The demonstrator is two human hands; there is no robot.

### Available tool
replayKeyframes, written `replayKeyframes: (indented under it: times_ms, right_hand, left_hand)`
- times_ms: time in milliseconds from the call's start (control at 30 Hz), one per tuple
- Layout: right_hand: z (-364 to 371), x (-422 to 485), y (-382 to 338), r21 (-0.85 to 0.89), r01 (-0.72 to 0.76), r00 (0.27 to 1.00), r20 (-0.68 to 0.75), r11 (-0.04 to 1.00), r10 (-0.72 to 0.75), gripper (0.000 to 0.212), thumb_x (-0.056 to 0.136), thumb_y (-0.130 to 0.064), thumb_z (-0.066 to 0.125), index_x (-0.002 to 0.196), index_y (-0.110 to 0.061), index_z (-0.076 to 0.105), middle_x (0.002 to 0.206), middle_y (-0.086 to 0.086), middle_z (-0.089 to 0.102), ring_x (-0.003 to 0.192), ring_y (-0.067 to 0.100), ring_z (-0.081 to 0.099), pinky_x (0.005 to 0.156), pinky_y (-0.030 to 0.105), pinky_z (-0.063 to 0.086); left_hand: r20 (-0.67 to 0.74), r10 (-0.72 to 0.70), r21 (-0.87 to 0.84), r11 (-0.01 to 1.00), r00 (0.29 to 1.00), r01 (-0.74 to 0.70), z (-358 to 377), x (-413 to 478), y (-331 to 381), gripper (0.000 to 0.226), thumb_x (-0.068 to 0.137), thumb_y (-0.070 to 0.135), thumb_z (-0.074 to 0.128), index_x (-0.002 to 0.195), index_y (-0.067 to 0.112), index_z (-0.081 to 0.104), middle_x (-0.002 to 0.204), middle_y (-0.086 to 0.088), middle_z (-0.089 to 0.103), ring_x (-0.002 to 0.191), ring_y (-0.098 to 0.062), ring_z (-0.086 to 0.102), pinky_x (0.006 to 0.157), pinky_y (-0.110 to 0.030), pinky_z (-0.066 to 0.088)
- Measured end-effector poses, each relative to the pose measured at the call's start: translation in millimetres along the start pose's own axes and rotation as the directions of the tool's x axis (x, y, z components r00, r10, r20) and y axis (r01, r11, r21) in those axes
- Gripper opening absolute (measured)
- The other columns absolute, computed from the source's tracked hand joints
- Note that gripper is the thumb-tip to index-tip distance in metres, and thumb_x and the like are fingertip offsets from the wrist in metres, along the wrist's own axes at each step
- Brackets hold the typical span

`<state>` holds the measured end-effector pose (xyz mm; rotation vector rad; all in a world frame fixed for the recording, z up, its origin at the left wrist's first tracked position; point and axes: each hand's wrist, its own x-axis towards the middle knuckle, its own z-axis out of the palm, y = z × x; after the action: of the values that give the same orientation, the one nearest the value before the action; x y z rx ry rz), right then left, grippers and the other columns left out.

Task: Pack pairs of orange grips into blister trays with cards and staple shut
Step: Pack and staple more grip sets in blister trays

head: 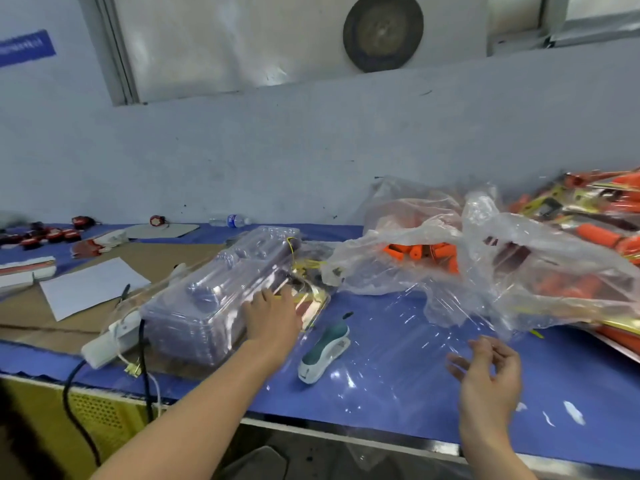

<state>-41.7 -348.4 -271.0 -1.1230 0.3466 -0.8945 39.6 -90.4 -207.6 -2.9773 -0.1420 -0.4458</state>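
Left grip [273, 317] at tray stack [207, 299], stapler [325, 346] beside

blue table [398, 403], stapler [325, 351], tray stack [221, 299]

A teal-and-white stapler [325, 351] lies flat. Just left of it sits a stack of clear blister trays [214, 306]. Shiny gold cards [313, 303] lie just behind it. Short orange grips [420, 254] are heaped farther behind, to its right, inside a clear bag [381, 216].

Glossy clear plastic trays [221, 299], a crinkly see-through plastic bag [450, 258], matt blue table cover [398, 403], smooth plastic stapler [325, 351], brown cardboard [166, 258].
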Motion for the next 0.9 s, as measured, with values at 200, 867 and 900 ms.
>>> replayKeyframes:
  times_ms: [200,867,900]
  right_hand:
    - [-2,-1,13,0.004,-0.031,0.999,-0.013,1.000,0.031,0.018,0.103,-0.023,0.047,0.089,-0.033,0.050,0.100,0.005,0.058,0.050,0.005,0.062,0.054,0.016,0.055]
    - [-4,2,3,0.051,-0.067,0.992,-0.100,0.996,0.072,0.026,0.100,-0.005,0.046,0.081,-0.021,0.047,0.087,0.011,0.058,0.041,0.011,0.062,0.044,0.020,0.054]
    - [-3,1,-3,0.060,-0.059,0.992,-0.112,0.996,0.066,0.026,0.101,-0.005,0.045,0.081,-0.022,0.046,0.086,0.009,0.058,0.041,0.011,0.062,0.045,0.019,0.054]
  left_hand:
    - [-0.277,0.049,0.198,0.980,0.960,0.007,-65,44,-28,0.052,0.093,0.032,0.054,0.141,0.018,0.038,0.132,-0.018,0.052,0.122,-0.034,0.048,0.097,-0.043,0.037]
    - [0.117,-0.137,-0.345,0.923,0.984,0.170,-11,99,-118,0.062,0.098,0.042,0.052,0.149,0.011,0.036,0.151,-0.016,0.041,0.137,-0.035,0.038,0.110,-0.043,0.031]
    - [0.032,-0.115,-0.371,0.921,0.993,0.119,-11,97,-107,0.058,0.099,0.039,0.051,0.147,0.010,0.037,0.150,-0.018,0.040,0.137,-0.036,0.037,0.111,-0.045,0.030]
